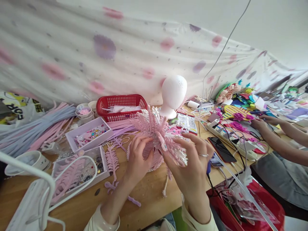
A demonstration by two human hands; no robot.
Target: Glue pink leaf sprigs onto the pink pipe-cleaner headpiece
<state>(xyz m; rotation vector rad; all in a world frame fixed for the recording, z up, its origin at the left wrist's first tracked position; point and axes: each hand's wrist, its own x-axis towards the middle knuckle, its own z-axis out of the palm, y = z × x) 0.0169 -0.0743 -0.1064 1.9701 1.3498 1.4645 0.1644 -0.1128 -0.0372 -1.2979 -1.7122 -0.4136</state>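
Both my hands hold a pink fuzzy headpiece (156,131) made of pipe-cleaner fronds tipped with white pearls, raised just above the wooden table (149,192). My left hand (138,157) grips its left side with curled fingers. My right hand (192,160), with a ring on one finger, pinches the pearl-tipped fronds on the right side. Loose pink fronds (112,163) lie on the table below my left hand.
A red basket (120,106), a white foam head (173,94), trays of gems (89,133) and bundles of pipe cleaners (36,126) crowd the left and back. A phone (221,149) and power strip (231,136) lie right. Another person's arms (279,138) reach in at right.
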